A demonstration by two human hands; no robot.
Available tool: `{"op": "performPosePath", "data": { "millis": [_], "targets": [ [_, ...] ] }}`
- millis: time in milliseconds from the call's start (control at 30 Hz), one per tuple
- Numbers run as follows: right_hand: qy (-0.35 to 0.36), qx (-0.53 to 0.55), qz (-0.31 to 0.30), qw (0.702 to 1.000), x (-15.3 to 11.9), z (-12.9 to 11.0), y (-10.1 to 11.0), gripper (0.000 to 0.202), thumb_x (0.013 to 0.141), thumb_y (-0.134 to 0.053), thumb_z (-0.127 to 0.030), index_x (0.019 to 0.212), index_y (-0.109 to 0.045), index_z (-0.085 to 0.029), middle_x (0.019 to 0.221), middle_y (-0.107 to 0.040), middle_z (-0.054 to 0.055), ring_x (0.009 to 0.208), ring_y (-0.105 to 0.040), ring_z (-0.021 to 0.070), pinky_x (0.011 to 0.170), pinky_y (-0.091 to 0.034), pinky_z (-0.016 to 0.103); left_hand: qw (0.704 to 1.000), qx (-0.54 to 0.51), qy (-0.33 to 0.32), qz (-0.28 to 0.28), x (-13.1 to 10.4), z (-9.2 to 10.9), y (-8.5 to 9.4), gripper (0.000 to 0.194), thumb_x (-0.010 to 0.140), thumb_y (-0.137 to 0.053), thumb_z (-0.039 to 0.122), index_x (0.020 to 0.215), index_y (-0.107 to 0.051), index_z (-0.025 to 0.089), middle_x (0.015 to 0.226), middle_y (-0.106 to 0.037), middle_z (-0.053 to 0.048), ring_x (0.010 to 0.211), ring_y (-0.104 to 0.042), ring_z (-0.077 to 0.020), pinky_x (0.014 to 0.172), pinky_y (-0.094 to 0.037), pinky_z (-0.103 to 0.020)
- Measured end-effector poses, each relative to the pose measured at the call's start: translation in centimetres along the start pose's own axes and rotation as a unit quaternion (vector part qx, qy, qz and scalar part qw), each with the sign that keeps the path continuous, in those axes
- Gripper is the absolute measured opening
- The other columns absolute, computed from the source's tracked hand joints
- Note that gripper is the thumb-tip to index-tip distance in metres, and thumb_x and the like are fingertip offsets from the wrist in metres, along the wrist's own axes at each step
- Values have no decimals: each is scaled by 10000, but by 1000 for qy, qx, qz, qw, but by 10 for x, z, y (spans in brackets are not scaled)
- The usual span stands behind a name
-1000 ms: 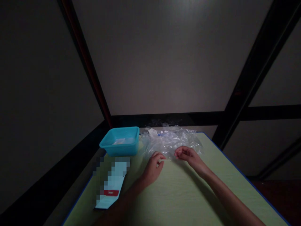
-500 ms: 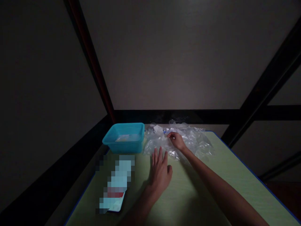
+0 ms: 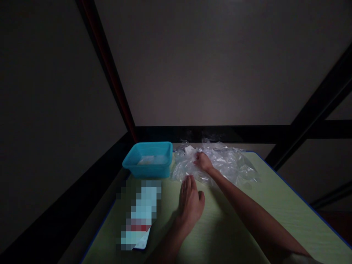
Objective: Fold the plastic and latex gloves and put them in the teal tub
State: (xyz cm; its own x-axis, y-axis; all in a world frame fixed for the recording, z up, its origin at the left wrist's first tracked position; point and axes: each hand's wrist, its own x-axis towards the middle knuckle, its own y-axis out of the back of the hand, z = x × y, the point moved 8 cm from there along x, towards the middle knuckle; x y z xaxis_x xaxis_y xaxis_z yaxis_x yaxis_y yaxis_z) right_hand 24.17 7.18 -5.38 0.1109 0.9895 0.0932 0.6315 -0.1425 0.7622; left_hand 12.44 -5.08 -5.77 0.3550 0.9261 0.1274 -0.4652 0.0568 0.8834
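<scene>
A crumpled heap of clear plastic bags spreads over the far part of the table. My right hand reaches into the heap with curled fingers, pinching some of the clear plastic. Its fingertips are partly hidden behind the hand. Nearer to me lies my left hand, palm down, fingers stretched out and close together, thumb apart. Its fingertips come to the near edge of the plastic, and I see nothing held in it. A small white piece sits on the heap, left of my right hand.
A turquoise plastic basin stands at the far left of the table, with something pale and flat inside. In front of it lies a flat phone-like object, mostly blurred out. A wall rises behind the table.
My left fingers, spread before, are now drawn together. My right hand has turned slightly and its fingers have shifted in the plastic. The whole view has shifted a little.
</scene>
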Motion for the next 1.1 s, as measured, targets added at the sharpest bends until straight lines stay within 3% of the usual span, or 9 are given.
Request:
{"op": "performPosePath", "data": {
  "millis": [400,667,933,1000,1100],
  "targets": [
    [-36,160,55,985,-1,22,25,322,861,-539,-332,1125,-543,-147,1139,-558,55,959,-573,233,783,-495,401,1000,-1,4,-2,-1,-1,-1,563,796,-452,163,1316,-368,-36,1384,-371,-225,1284,-349,-311,1068,-291,-405],
    [-67,275,91,955,-19,25,62,316,874,-525,-310,1152,-517,-159,1144,-553,79,951,-577,199,787,-495,405,1000,-22,-6,19,0,0,1,528,785,-447,151,1274,-420,-47,1324,-449,-230,1238,-407,-316,1054,-307,-405],
    [-57,214,129,967,-28,27,115,305,875,-524,-312,1136,-526,-155,1130,-561,76,941,-580,196,782,-495,400,998,-44,-22,37,1,0,3,521,773,-451,147,1270,-429,-6,1288,-487,-208,1209,-434,-304,1037,-336,-406],
    [-53,177,121,975,-29,28,118,306,874,-526,-310,1138,-525,-156,1132,-560,76,943,-579,196,783,-495,401,997,-50,-27,42,1,-1,3,511,772,-453,140,1266,-434,12,1285,-488,-199,1211,-431,-300,1038,-337,-405],
    [-55,122,89,987,-34,29,105,306,874,-526,-309,1140,-526,-159,1140,-557,75,947,-578,198,785,-495,401,996,-63,-28,54,0,-1,5,475,776,-444,119,1245,-448,46,1287,-480,-181,1216,-425,-286,1034,-347,-399]
  ]
}}
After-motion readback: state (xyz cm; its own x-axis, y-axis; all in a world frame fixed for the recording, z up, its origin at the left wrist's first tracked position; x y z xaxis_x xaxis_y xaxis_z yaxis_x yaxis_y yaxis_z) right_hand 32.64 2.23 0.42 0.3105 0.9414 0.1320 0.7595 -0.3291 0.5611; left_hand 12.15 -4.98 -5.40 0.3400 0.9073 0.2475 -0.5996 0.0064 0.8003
